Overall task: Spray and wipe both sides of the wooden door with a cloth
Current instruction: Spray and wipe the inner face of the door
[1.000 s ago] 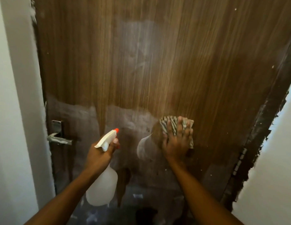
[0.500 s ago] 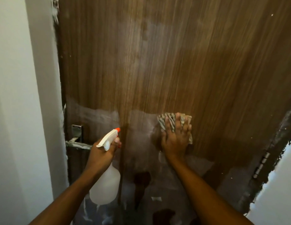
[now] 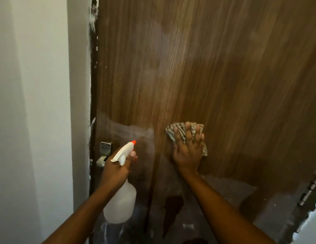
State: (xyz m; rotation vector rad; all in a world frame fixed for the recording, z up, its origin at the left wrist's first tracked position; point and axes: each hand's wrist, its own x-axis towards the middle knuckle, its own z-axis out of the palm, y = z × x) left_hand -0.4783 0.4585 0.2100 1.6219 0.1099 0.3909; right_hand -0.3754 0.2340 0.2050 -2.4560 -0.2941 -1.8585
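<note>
**One door, one cloth, one bottle, two hands**

There is one wooden door, one cloth, one spray bottle and two hands in view. One metal handle plate sits at the door's left edge, and one hinge shows at the lower right.

The bottle is the only container. Its body is cloudy white plastic, rounded and plump, and how much liquid it holds cannot be told. Its trigger head is white with a small orange nozzle that points at the door, near the surface.

The left hand is wrapped around the bottle's neck, fingers curled under the trigger head, and it hides part of the handle. The right hand lies flat, fingers straight and spread, pressing the cloth against the door about midway across its width, at roughly the nozzle's height. The cloth is crumpled, striped in dark and pale bands, and sticks out above and beside the fingers.

The door has a brown, vertical wood grain with a slight sheen. Its lower part, below and left of the cloth, looks dull and greyish with darker patches. A smooth white wall stands to the left.
</note>
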